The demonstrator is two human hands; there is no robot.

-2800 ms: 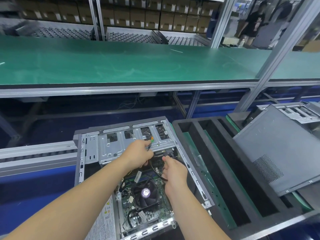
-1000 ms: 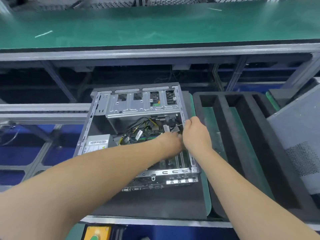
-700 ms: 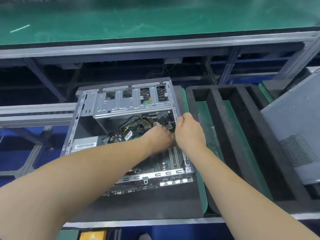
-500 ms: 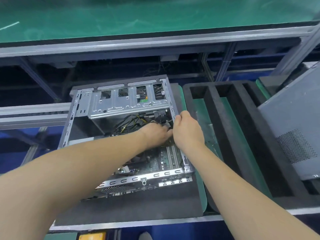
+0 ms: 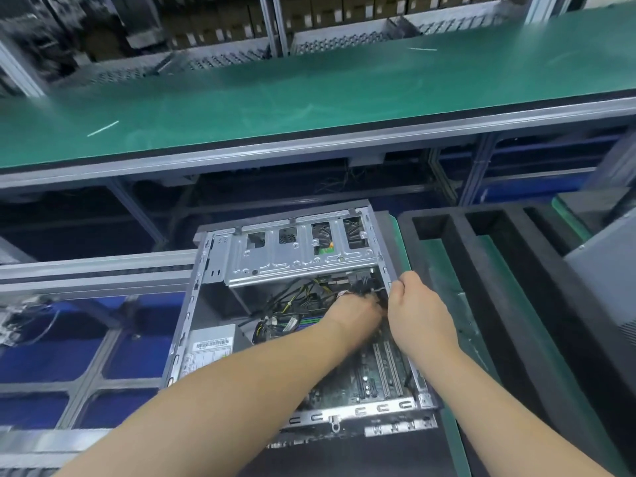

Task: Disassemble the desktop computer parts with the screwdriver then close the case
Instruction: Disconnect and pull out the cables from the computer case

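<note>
The open grey sheet-metal computer case (image 5: 303, 304) lies on its side on a dark mat, its bare interior facing up, near the middle of the view. Both forearms reach into its right half, and they cover much of the green circuit board (image 5: 375, 376) on the case floor. The left hand (image 5: 356, 316) is sunk among a tangle of black and yellow cables (image 5: 303, 297) under the perforated silver drive cage (image 5: 296, 256); its fingers are hidden behind the knuckles and the wires, so whether it grips anything cannot be told. The right hand (image 5: 418, 311) sits at the case's right wall with fingers curled over the thin metal edge, thumb inside, apparently clutching that rim beside a black connector cluster (image 5: 363, 287), though blur softens the contact. A white barcode label on a grey box (image 5: 211, 346) shows at the case's near left corner. To the right stands a black foam tray (image 5: 457, 242) with long slots over a green liner. A grey panel with a mesh patch (image 5: 609, 287) is cut off at the right edge. Far beyond runs a smooth green conveyor belt (image 5: 309, 94) on an aluminium frame, with blurred shelves of brown cartons (image 5: 213, 18) behind.
</note>
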